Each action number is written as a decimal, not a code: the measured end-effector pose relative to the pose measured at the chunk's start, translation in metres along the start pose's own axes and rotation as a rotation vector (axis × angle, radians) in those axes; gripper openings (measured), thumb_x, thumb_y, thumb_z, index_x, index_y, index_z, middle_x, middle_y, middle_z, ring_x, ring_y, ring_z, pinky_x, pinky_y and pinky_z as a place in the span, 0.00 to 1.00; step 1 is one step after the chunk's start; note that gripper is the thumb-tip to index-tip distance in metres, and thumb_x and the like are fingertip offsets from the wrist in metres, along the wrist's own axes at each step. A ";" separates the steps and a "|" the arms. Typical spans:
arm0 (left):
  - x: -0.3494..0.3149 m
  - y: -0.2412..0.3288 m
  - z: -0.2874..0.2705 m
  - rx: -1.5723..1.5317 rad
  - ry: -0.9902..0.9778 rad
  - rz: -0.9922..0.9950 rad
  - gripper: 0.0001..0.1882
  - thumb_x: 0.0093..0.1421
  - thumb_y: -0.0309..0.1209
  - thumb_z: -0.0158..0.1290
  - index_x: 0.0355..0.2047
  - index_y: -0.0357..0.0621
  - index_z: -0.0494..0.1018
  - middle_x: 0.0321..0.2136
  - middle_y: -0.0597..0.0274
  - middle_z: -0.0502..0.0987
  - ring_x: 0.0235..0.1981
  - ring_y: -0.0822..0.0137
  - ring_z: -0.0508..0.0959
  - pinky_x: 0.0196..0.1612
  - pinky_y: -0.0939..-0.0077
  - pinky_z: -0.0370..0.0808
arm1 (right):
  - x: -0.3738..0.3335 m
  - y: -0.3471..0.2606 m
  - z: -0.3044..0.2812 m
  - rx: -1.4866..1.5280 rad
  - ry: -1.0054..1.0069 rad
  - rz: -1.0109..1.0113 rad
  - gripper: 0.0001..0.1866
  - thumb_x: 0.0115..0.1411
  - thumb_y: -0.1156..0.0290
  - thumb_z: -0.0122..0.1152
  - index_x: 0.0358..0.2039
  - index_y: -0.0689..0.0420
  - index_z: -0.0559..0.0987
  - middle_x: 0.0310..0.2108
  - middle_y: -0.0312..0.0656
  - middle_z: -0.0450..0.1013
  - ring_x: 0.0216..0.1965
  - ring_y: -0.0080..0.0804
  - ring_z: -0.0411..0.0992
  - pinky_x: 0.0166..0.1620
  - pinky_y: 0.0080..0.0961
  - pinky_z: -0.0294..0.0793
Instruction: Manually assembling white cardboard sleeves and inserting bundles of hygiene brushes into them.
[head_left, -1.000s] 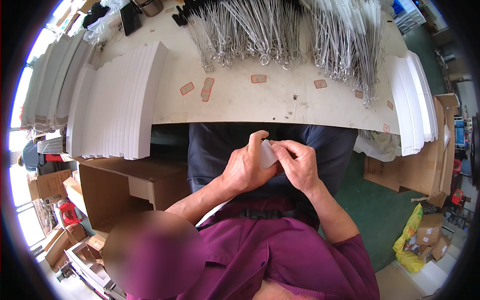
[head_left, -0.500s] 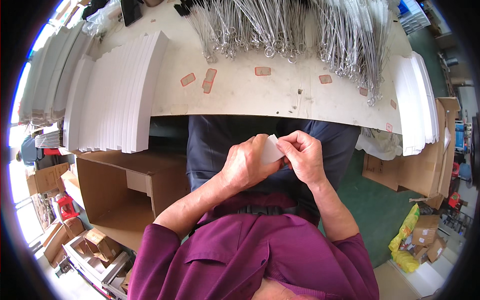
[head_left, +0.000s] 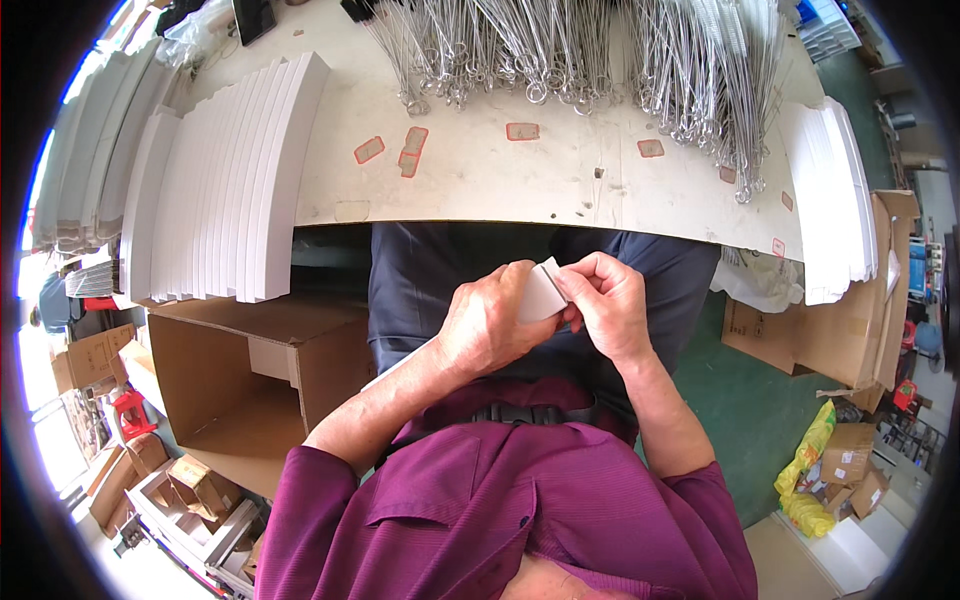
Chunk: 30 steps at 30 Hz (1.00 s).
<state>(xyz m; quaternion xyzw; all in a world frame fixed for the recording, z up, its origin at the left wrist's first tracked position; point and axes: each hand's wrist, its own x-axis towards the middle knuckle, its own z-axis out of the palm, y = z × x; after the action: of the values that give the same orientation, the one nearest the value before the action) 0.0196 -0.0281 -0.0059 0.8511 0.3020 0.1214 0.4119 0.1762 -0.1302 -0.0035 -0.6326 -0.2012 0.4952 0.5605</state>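
Note:
Above my lap, my left hand is wrapped round a narrow white box. A thin white edge shows beside my left forearm, so the box seems to run back under that arm. At its near-right end my right hand pinches a small white flap between thumb and fingers. The end looks partly opened, with a dark gap by the flap. Most of the box is hidden behind my left hand and forearm.
On the table lie bundles of wire-handled brushes with looped ends. White boxes stand in a row at left, more white boxes at right. A cardboard carton gapes below left; another carton is right.
The end of the white box now shows a raised flap and a dark gap. A white edge has appeared beside my left forearm. Both hands keep nearly the same place.

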 end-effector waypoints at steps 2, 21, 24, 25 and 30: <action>-0.002 -0.002 0.003 0.014 0.013 0.004 0.27 0.50 0.35 0.69 0.47 0.34 0.75 0.38 0.43 0.83 0.38 0.44 0.86 0.39 0.55 0.84 | -0.004 0.000 0.008 -0.158 0.061 -0.116 0.06 0.67 0.74 0.66 0.33 0.63 0.81 0.25 0.37 0.80 0.22 0.19 0.77 0.25 0.18 0.75; 0.002 -0.019 -0.001 -0.059 0.085 0.015 0.29 0.49 0.33 0.68 0.49 0.30 0.73 0.38 0.38 0.82 0.39 0.40 0.85 0.41 0.51 0.84 | -0.008 0.018 0.031 -0.533 0.075 -0.668 0.21 0.62 0.77 0.68 0.57 0.65 0.79 0.34 0.51 0.80 0.31 0.41 0.80 0.36 0.31 0.81; 0.000 -0.018 -0.002 -0.049 0.047 -0.028 0.29 0.50 0.32 0.67 0.49 0.30 0.73 0.38 0.38 0.82 0.39 0.39 0.85 0.41 0.52 0.84 | -0.011 0.021 0.034 -0.513 0.058 -0.646 0.21 0.63 0.78 0.67 0.57 0.65 0.79 0.36 0.53 0.81 0.32 0.41 0.82 0.37 0.30 0.82; 0.001 -0.018 -0.002 -0.059 0.057 -0.016 0.28 0.50 0.32 0.67 0.49 0.30 0.73 0.38 0.37 0.82 0.39 0.39 0.84 0.41 0.52 0.84 | -0.010 0.024 0.035 -0.486 0.059 -0.646 0.21 0.63 0.79 0.67 0.57 0.65 0.79 0.36 0.53 0.81 0.33 0.41 0.82 0.38 0.29 0.82; -0.002 -0.019 0.005 -0.055 0.146 0.034 0.28 0.52 0.32 0.68 0.52 0.35 0.74 0.38 0.40 0.83 0.39 0.41 0.85 0.41 0.54 0.84 | -0.008 0.033 0.032 -0.368 0.053 -0.545 0.19 0.64 0.78 0.66 0.56 0.64 0.80 0.39 0.50 0.83 0.37 0.31 0.82 0.40 0.24 0.81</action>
<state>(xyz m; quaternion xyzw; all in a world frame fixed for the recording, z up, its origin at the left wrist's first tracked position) 0.0120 -0.0232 -0.0236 0.8335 0.3132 0.1986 0.4096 0.1358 -0.1299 -0.0261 -0.6589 -0.4345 0.2657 0.5536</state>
